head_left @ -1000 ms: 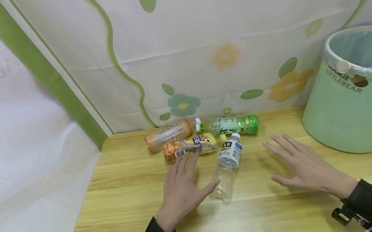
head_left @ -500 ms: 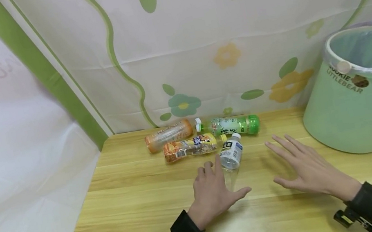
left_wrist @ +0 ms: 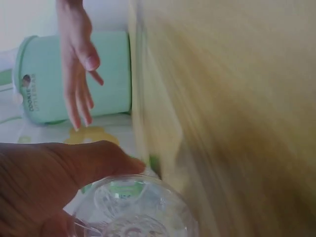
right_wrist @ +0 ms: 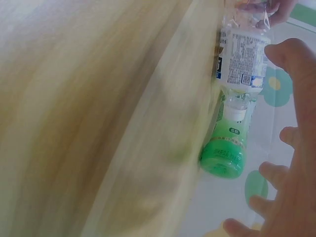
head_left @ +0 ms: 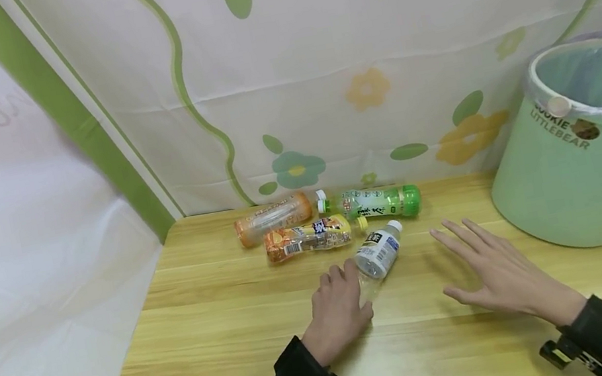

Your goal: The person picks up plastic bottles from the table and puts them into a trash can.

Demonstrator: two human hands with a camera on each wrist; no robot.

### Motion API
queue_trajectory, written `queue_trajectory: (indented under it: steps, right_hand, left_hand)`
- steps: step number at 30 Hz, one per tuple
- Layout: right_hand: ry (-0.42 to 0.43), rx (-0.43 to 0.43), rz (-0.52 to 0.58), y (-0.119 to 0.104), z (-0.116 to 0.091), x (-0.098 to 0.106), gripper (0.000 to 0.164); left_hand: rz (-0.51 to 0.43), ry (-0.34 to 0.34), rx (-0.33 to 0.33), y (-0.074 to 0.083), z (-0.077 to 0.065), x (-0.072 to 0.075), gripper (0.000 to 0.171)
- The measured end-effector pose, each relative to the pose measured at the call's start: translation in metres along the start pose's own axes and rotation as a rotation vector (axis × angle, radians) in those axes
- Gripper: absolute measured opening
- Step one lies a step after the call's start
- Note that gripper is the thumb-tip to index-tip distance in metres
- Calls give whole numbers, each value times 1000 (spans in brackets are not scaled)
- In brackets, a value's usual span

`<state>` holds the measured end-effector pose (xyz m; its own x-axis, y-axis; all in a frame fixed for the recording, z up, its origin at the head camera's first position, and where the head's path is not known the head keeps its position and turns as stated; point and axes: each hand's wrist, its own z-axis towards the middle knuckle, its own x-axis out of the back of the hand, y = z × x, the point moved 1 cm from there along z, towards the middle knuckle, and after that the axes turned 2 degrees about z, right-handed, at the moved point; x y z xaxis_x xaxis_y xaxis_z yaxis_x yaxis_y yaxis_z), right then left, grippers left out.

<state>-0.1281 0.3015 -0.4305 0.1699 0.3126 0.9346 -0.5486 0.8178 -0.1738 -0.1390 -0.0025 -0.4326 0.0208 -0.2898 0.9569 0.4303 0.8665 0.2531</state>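
Observation:
In the head view my left hand grips the lower part of a clear plastic bottle with a white label and white cap. The bottle lies slanted on the table, its cap pointing away to the right. The left wrist view shows the thumb against the rim of the clear bottle base. My right hand hovers apart from it on the right, fingers spread and holding nothing. Behind lie an orange-labelled bottle with a yellow cap, a pale orange bottle and a green-labelled bottle.
A light green bin lined with a clear bag stands at the right of the wooden table. A white curtain with flower prints hangs along the table's back edge.
My left hand has moved right from beside the orange-labelled bottle and closed round the clear bottle. The clear bottle has turned, its cap shifting slightly right. The right hand is nearly still.

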Motion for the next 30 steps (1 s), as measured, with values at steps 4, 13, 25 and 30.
queue_trajectory:
  steps: [4, 13, 25, 30]
  right_hand:
    - [-1, -2, -1, 1, -1, 1, 98]
    - [43, 28, -2, 6, 4, 12, 103]
    - [52, 15, -7, 3, 10, 25, 108]
    - [59, 30, -17, 0, 10, 23, 110]
  left_hand:
    - [-3, -29, -21, -5, 1, 4, 54]
    - [-5, -9, -93, -12, 3, 14, 62]
    - [-13, 40, -193, 7, 19, 24, 70]
    - [42, 1, -225, 22, 27, 22, 71]
